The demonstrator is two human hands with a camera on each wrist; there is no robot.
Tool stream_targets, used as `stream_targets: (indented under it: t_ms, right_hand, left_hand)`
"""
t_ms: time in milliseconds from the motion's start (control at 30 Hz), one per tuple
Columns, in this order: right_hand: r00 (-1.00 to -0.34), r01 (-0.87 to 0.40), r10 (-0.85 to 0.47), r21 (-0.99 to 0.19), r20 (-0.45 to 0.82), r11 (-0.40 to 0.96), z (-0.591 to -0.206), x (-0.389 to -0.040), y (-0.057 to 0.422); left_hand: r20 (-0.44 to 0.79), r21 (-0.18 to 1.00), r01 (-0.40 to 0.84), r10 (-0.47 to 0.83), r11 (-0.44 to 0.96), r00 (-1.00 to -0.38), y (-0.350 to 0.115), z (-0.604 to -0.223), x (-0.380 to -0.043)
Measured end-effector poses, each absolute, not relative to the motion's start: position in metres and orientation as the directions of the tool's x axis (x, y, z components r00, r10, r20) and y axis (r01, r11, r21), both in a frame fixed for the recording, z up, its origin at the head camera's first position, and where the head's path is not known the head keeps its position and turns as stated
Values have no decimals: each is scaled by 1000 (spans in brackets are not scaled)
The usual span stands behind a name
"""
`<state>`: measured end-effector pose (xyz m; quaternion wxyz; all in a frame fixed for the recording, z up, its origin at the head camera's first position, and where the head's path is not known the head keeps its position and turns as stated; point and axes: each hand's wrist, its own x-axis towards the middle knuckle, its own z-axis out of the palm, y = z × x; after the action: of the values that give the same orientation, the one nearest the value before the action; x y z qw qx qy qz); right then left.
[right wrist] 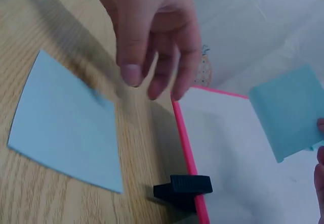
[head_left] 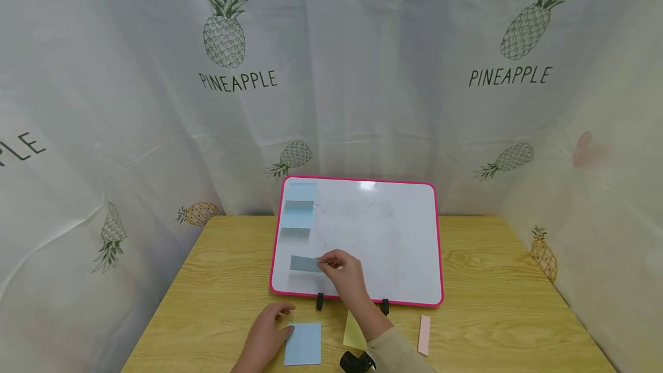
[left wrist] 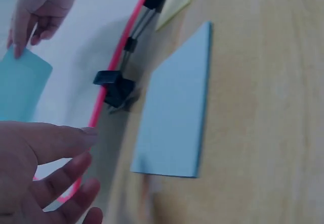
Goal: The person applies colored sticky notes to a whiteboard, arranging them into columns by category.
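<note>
The right hand (head_left: 344,276) pinches the blue note (head_left: 303,263) at 3 o'clock, the left hand (head_left: 265,330) is loosely open, empty; best press the note's 12 o'clock edge onto the whiteboard (head_left: 370,240) first.

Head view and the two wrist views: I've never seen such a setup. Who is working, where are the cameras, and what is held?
There is no machine, just a person working bare-handed. The head camera looks forward and down; the other two pictures come from a camera on each wrist. The right hand pinches a blue note in front of a pink-edged whiteboard, which bears two more blue notes at its upper left. The left hand holds nothing and is beside a blue pad on the wooden table, where yellow paper and a pink strip also lie.
</note>
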<state>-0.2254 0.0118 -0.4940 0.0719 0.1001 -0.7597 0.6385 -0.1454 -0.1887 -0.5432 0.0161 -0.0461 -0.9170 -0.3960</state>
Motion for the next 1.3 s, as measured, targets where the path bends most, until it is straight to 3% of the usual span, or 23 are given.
stream_targets:
  t_ms: [200, 400, 867, 1300]
  right_hand:
    - [-990, -135, -37, -989, 137, -58, -491, -227, 1]
    - [-984, -164, -42, -977, 172, -137, -476, -216, -10]
    - [-981, -191, 13, -959, 193, -208, -489, -223, -35]
    - [-982, -184, 70, -976, 177, -119, -526, -241, -47]
  left_hand:
    - [180, 754, 122, -24, 646, -983, -192, -521, -152]
    - [209, 806, 104, -116, 583, -971, -197, -502, -157]
    - [282, 810, 160, -135, 564, -950, -212, -488, -176]
    - [360, 701, 251, -27, 668, -933, -209, -479, -201]
